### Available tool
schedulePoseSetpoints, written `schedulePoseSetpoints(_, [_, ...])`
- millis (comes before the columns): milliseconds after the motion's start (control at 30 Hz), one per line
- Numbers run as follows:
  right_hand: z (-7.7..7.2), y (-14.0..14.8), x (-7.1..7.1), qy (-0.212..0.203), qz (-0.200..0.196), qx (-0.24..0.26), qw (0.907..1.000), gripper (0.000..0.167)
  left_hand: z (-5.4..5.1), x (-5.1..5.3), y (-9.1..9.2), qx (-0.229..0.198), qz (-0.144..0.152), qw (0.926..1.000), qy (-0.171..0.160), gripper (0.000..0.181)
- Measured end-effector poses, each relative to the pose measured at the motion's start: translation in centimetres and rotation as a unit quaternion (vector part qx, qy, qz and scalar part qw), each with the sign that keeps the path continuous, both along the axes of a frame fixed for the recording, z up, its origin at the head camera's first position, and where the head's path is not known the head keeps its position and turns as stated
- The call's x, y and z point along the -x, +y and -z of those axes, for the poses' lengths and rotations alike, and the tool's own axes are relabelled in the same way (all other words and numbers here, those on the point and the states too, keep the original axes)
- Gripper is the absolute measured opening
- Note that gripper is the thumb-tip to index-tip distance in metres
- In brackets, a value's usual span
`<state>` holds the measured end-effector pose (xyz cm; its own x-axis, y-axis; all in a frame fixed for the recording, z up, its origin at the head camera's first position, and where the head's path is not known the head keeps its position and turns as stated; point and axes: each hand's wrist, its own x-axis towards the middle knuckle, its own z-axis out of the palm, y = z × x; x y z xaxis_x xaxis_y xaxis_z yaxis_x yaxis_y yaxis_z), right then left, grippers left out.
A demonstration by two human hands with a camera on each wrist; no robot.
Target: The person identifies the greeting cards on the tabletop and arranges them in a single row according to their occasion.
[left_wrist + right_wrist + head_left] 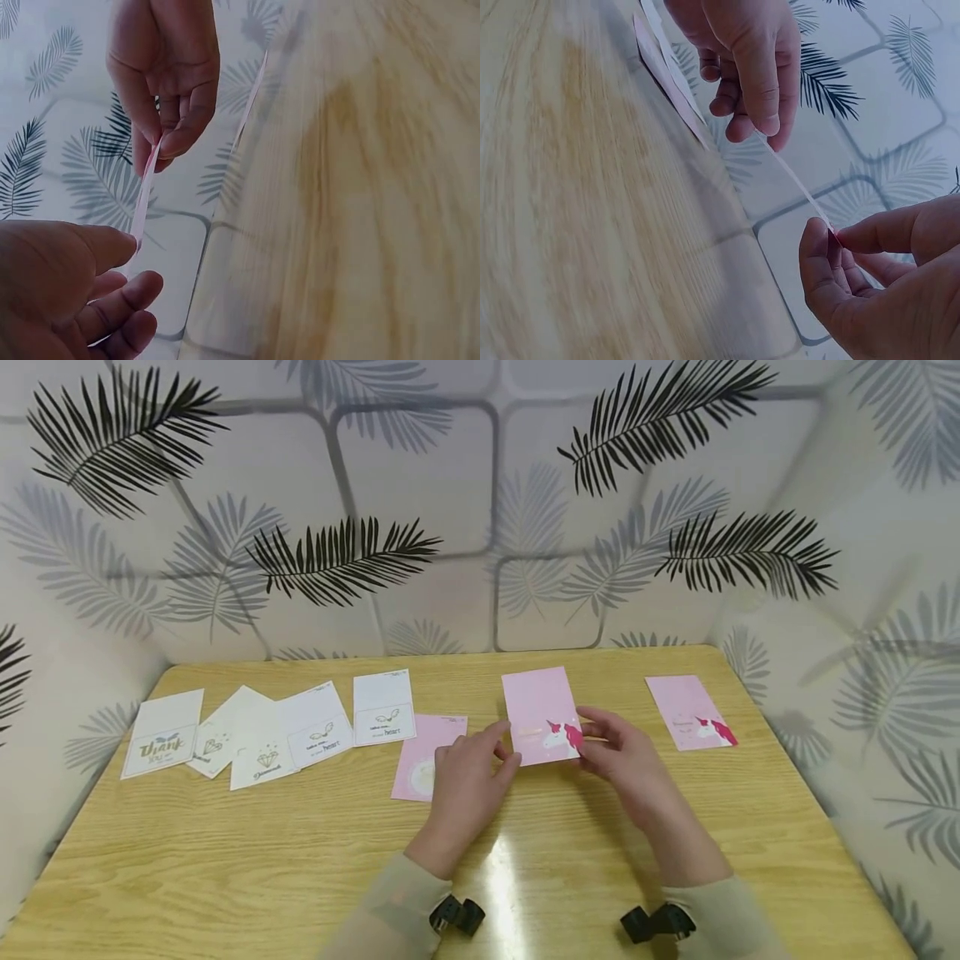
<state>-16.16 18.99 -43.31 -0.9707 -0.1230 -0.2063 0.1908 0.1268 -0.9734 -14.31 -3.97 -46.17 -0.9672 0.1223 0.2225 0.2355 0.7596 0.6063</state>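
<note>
A pink card with a unicorn (542, 706) is held up above the table between both hands. My left hand (471, 777) pinches its left edge between thumb and fingers. On the opposite edge, my right hand (624, 760) pinches it near the lower corner. Both wrist views show the card edge-on as a thin strip, with the left hand (56, 289) and right hand (892, 262) at either end. Partly behind the left hand, another pink card (429, 743) with a pale round patch lies on the table.
To the right lies a second unicorn card (692, 712). Along the left are a "Thank you" card (163, 732), two diamond cards (262, 739), overlapping, and two white cards with winged hearts (384, 707). The wooden table (247, 868) meets a leaf-patterned backdrop (450, 602) behind.
</note>
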Motion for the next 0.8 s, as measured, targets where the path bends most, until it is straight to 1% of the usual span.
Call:
schedulePoseSetpoints(133, [-0.1,0.9,0.0,0.002,0.005,-0.001,1.0000,0.057,-0.2,0.1,1.1,-0.018,0.008,0.9998,-0.001,0.041])
schedulePoseSetpoints(300, [0.2,2.2,0.1,0.006,0.009,-0.002,0.9999,0.059,0.0,0.4,2.6,-0.030,0.006,0.9994,0.016,0.039])
schedulePoseSetpoints(400, [0.2,3.0,0.1,0.012,0.014,-0.004,0.9998,0.058,0.1,0.6,3.4,-0.025,0.001,0.9995,0.020,0.038])
schedulePoseSetpoints(500, [0.2,3.7,0.1,0.014,0.023,-0.016,0.9995,0.058,0.1,0.9,4.4,-0.015,0.002,0.9997,0.019,0.037])
schedulePoseSetpoints(700, [0.3,5.2,0.0,0.006,0.042,-0.046,0.9980,0.058,0.2,1.4,6.2,0.000,0.010,0.9996,0.025,0.034])
schedulePoseSetpoints(800, [0.5,6.0,0.0,0.012,0.044,-0.062,0.9970,0.056,0.2,1.7,7.1,0.005,0.015,0.9997,0.021,0.033])
